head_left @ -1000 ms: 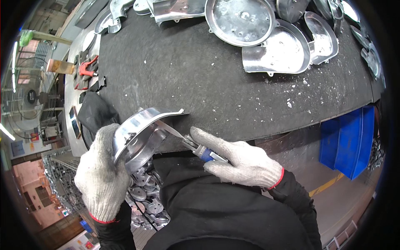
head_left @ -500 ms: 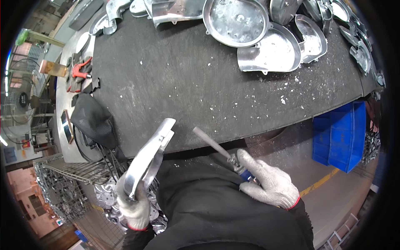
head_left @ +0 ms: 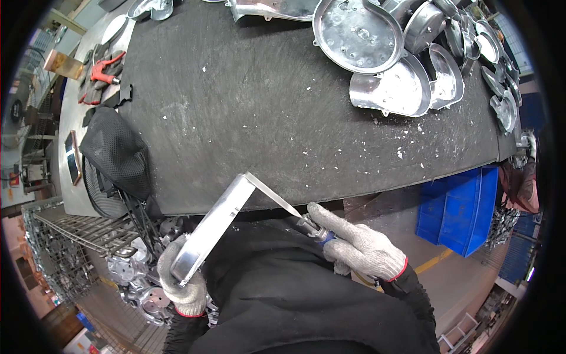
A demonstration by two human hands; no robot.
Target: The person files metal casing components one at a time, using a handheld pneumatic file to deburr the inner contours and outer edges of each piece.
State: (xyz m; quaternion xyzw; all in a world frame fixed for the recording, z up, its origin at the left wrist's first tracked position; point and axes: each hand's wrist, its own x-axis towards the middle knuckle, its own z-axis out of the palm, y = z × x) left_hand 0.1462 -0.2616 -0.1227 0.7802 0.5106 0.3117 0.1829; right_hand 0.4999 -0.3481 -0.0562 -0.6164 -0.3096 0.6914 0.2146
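Left grip (head_left: 190,294) holds metal casing (head_left: 218,221); right grip (head_left: 367,248) holds file (head_left: 274,194), tip now at casing's far end, previously apart.

A wide, flat, dark grey table (head_left: 236,106) fills the top and middle of the frame. At the lower right, a smooth grey floor (head_left: 460,286) has a painted yellow stripe (head_left: 434,261). A small white light (head_left: 532,275) glows near the right edge.
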